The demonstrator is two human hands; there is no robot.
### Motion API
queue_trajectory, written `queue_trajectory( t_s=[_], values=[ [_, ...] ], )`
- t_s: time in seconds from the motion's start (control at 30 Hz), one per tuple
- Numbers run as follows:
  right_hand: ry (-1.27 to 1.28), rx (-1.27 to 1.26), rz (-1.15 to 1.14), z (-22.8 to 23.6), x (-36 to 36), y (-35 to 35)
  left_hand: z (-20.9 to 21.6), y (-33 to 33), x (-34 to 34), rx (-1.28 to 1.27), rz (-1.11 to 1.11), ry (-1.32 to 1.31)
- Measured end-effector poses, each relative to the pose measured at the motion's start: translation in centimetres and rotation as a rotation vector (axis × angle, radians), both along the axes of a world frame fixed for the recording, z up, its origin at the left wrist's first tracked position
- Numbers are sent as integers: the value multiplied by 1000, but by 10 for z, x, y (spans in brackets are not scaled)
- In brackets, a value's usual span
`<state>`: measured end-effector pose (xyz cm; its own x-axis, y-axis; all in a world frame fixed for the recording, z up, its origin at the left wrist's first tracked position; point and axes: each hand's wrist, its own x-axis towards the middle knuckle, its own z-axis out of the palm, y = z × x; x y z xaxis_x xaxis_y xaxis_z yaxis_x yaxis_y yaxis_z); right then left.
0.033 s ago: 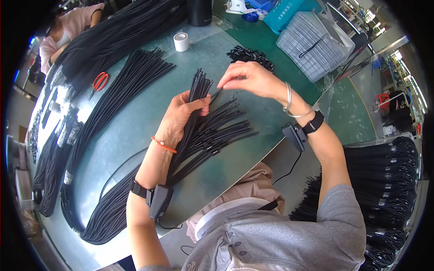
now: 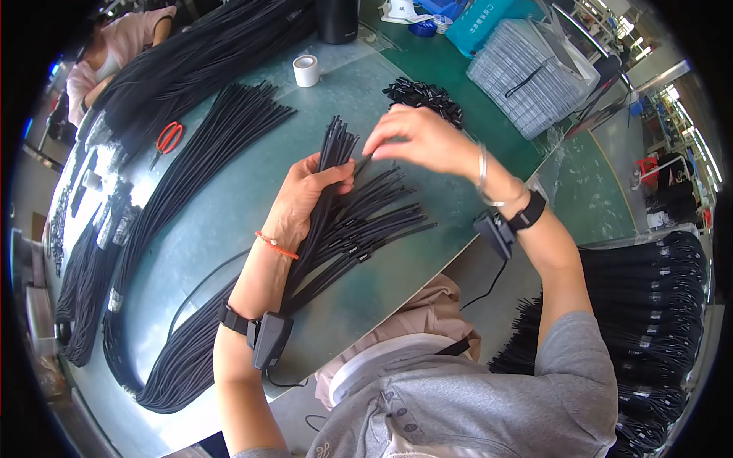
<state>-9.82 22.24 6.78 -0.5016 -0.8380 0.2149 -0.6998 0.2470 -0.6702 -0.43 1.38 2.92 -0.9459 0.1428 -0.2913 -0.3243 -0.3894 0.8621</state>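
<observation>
My left hand point(image 2: 304, 189) is wrapped round a bundle of thin black cables point(image 2: 337, 145), whose ends stick up above the thumb. Close to its right, my right hand point(image 2: 424, 137) pinches the tip of a single black cable point(image 2: 363, 162) between thumb and fingers. More black cable ends point(image 2: 374, 243) fan out on the table to the right of the left wrist, some with short black sleeves on them. The long tails of the cables point(image 2: 183, 374) curve away under my left forearm. Beyond the right hand lies a heap of small black pieces point(image 2: 427, 98).
Red-handled scissors point(image 2: 169, 138), a white tape roll point(image 2: 306, 72) and other black cable bundles point(image 2: 202, 145) lie on the green table point(image 2: 229, 206). Clear plastic trays point(image 2: 527, 72) are stacked at far right. Many cables point(image 2: 641, 305) hang beside me. A person point(image 2: 114, 53) sits across, far left.
My right hand has shifted slightly left and down, closer to the bundle, with the cable tip in its fingers. The left hand has not moved.
</observation>
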Motion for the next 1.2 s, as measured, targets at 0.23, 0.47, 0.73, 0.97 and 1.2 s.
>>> queue_trajectory(
  t_s=[0.23,0.47,0.73,0.97,1.2],
  values=[
    [153,83,89,-22,51,-32,-4,-5,2,73,24,-19],
    [427,198,-447,-41,-29,18,-3,-2,-2,41,2,-30],
    [-435,-82,-274,-36,-17,6,-1,-3,1,26,-6,-17],
    [-907,-371,-205,-25,1,-2,-5,-3,-1,15,-13,-2],
    [184,2,-102,-20,37,-19,-2,0,1,91,32,2]
  ],
)
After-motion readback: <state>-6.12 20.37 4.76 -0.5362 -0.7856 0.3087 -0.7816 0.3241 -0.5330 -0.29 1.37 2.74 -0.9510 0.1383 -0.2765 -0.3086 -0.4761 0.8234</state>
